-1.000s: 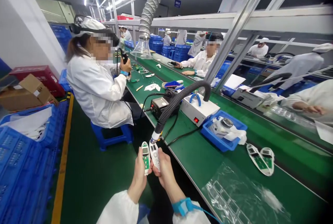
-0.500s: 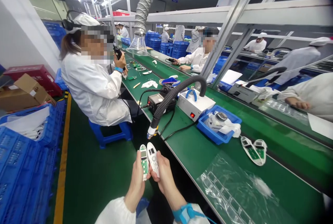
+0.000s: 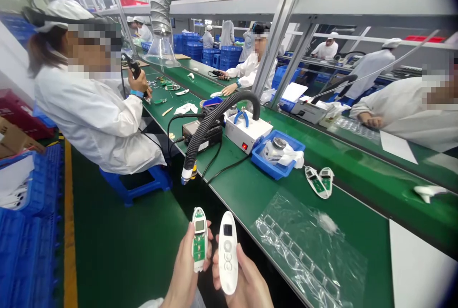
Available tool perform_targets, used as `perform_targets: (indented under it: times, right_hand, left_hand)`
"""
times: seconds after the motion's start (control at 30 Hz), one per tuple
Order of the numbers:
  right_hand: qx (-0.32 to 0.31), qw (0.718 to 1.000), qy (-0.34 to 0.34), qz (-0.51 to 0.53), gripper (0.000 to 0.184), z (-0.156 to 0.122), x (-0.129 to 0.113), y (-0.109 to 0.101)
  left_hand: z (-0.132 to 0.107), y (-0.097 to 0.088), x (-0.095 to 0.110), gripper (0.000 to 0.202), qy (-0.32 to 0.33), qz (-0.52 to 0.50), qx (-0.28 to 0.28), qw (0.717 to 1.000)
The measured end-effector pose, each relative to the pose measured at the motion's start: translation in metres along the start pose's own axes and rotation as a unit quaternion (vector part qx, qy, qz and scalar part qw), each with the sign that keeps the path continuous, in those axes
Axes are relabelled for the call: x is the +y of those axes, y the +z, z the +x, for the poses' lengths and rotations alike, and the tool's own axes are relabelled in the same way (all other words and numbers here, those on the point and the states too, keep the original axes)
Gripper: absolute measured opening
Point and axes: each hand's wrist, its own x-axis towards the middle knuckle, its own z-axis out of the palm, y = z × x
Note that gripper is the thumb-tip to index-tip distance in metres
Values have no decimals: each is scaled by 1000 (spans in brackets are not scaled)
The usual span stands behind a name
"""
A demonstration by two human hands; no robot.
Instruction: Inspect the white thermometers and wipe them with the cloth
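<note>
My left hand [image 3: 182,260] is closed round a white half-shell with a green circuit board [image 3: 200,246] and a small grey screen inside, its open side facing me. In my right hand [image 3: 246,274] is a white front cover [image 3: 228,253], long and oval, with a dark window near its top and ring-shaped button marks below. The two pieces are upright side by side, a small gap between them, in front of the bench's edge. Just beyond them hangs the nozzle of a black ribbed hose [image 3: 189,167].
On the green bench [image 3: 243,203] stand a white box [image 3: 246,131] with a red switch, a blue tray [image 3: 278,167], two opened shells with boards [image 3: 319,181], and clear plastic packaging [image 3: 304,246]. A co-worker [image 3: 89,107] sits at the left. Blue crates [image 3: 26,251] are stacked beside the aisle.
My hands have moved apart, with the cover now farther right and turned more fully toward me. The view has swung right, so the bench and co-workers appear farther left.
</note>
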Motion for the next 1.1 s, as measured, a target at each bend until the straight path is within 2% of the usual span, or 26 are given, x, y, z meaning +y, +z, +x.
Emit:
perform_targets:
  times: [0.13,0.27,0.4,0.5,0.6,0.83,1.0,1.1]
  right_hand:
    - [-1,1000,-13,-2,43,-3,-3,-6]
    - [9,1000,-23,-10,46,-7,-5,-10]
    - [39,995,-59,-73,46,-11,-8,-20]
    - [44,980,-116,-153,47,-16,-9,-25]
    - [64,964,-172,-194,56,-21,-9,-25]
    - [77,955,-193,-211,67,-33,-14,-24]
    - [69,941,-229,-241,56,-40,-18,-33]
    - [56,909,-257,-322,39,-48,-26,-44]
  left_hand:
    - [-3,4,1,48,-7,-19,-47,999]
    - [-6,4,1,46,-16,22,-62,998]
    - [-7,5,3,39,15,96,-73,993]
    - [-11,14,3,38,48,150,-122,980]
    - [-17,27,0,35,84,198,-169,962]
    - [-23,45,-20,41,80,211,-175,958]
    - [-28,54,-30,45,70,242,-187,949]
    - [-34,62,-29,50,56,258,-192,945]
